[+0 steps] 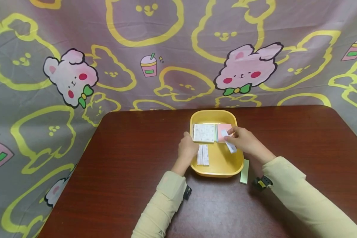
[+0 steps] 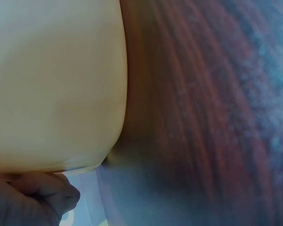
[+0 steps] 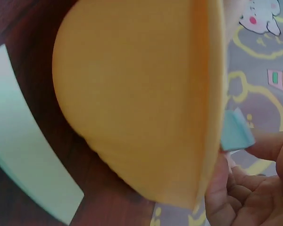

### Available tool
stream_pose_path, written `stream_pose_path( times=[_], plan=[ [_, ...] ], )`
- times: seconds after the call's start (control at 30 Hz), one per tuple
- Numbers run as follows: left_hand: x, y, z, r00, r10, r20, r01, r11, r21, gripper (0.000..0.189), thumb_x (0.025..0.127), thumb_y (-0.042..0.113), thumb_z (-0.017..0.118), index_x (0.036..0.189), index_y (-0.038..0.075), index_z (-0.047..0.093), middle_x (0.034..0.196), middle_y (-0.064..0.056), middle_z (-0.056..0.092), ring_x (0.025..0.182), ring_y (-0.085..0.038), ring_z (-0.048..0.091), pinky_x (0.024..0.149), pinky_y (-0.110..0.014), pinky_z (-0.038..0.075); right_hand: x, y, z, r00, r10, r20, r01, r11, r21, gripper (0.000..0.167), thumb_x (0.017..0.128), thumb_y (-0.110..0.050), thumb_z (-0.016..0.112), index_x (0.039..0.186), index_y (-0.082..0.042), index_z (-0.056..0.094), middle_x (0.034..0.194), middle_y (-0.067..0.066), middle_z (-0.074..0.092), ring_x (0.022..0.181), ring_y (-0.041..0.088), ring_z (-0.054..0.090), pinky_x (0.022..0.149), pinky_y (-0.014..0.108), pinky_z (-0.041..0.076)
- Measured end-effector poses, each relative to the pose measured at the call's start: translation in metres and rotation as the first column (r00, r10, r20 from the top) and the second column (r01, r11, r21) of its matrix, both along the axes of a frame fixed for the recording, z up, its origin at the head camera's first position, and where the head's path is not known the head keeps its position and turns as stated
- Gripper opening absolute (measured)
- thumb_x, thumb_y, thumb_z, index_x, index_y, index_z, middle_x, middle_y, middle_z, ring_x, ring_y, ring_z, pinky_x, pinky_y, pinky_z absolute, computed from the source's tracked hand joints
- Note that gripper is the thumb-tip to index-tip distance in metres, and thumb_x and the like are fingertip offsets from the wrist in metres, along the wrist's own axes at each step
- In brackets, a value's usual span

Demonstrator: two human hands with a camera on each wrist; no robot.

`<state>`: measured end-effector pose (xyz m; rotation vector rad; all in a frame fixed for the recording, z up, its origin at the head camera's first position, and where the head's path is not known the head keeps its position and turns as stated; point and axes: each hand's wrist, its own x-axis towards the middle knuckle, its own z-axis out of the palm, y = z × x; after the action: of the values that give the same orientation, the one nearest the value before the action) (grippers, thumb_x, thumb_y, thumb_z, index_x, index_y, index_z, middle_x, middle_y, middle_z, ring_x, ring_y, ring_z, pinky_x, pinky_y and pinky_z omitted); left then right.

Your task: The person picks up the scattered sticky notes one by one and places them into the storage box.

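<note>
A yellow plastic basin (image 1: pixel 217 170) stands on the table. My left hand (image 1: pixel 188 147) grips its left rim; in the left wrist view the curled fingers (image 2: pixel 49 193) sit at the basin's edge. Over the right side of the basin, my right hand (image 1: pixel 243 140) pinches a narrow notepad (image 1: pixel 229 142), tilted, whose side looks pale blue in the right wrist view. Inside the basin lie a large white printed pad (image 1: pixel 204 133), a pink pad (image 1: pixel 223 127) beside it, and two narrow white printed strips (image 1: pixel 203 155) side by side below them.
A pale green narrow pad (image 1: pixel 244 172) lies on the dark wooden table (image 1: pixel 131 165), just outside the basin's lower right corner. A patterned cloth curtain (image 1: pixel 178 56) hangs behind the table and along its sides.
</note>
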<state>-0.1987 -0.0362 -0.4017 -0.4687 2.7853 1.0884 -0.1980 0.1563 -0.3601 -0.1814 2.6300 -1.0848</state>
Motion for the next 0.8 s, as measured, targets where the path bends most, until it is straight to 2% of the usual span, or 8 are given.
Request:
stream_pose_path(
  times=[0.13,0.23,0.5,0.63,0.8],
  plan=[
    [0.000,0.000,-0.001,1.000,-0.001,-0.001,0.001,1.000,-0.003,0.034,0.083,0.005,0.058,0.115,0.002,0.046,0.093,-0.016,0.064,0.078,-0.030,0.062,0.065,-0.040,0.049,0.002,-0.009,-0.002,1.000,0.001,0.011,-0.001,1.000,-0.006,0.038,0.092,-0.021,0.059,0.115,0.009,0.053,0.100,0.024,0.063,0.080,0.023,0.059,0.065,0.024,0.046],
    [-0.001,0.000,-0.002,1.000,-0.002,-0.002,0.002,1.000,-0.005,0.034,0.083,0.005,0.058,0.115,0.002,0.046,0.092,-0.015,0.064,0.077,-0.030,0.062,0.065,-0.039,0.049,0.002,-0.015,-0.005,1.000,0.014,0.005,-0.014,1.000,0.006,0.033,0.091,-0.018,0.058,0.111,0.008,0.054,0.098,0.024,0.064,0.080,0.024,0.061,0.065,0.025,0.047],
    [-0.001,0.000,-0.003,1.000,-0.004,-0.005,0.004,1.000,-0.013,0.033,0.082,0.004,0.058,0.113,0.002,0.047,0.094,-0.017,0.065,0.079,-0.031,0.063,0.066,-0.041,0.049,0.003,-0.034,-0.022,0.990,0.124,-0.065,-0.116,0.987,0.115,0.018,0.083,-0.008,0.060,0.093,0.007,0.058,0.089,0.020,0.066,0.077,0.022,0.060,0.064,0.025,0.046],
    [-0.001,0.000,-0.003,1.000,-0.007,-0.017,0.007,1.000,-0.015,0.033,0.081,0.005,0.059,0.111,0.002,0.047,0.094,-0.018,0.065,0.081,-0.033,0.063,0.068,-0.043,0.050,0.003,-0.043,-0.027,0.993,0.109,-0.054,-0.100,0.985,0.144,0.014,0.082,-0.008,0.062,0.086,0.005,0.060,0.081,0.015,0.064,0.072,0.020,0.055,0.061,0.024,0.041],
    [-0.001,0.000,-0.003,1.000,-0.007,-0.027,0.006,1.000,-0.016,0.031,0.080,0.005,0.059,0.109,0.002,0.047,0.094,-0.018,0.065,0.081,-0.034,0.063,0.068,-0.044,0.050,0.004,-0.049,-0.029,0.997,0.076,-0.012,-0.073,0.988,0.134,0.012,0.084,-0.008,0.062,0.079,0.002,0.059,0.074,0.009,0.060,0.066,0.017,0.052,0.057,0.022,0.037]
  ],
)
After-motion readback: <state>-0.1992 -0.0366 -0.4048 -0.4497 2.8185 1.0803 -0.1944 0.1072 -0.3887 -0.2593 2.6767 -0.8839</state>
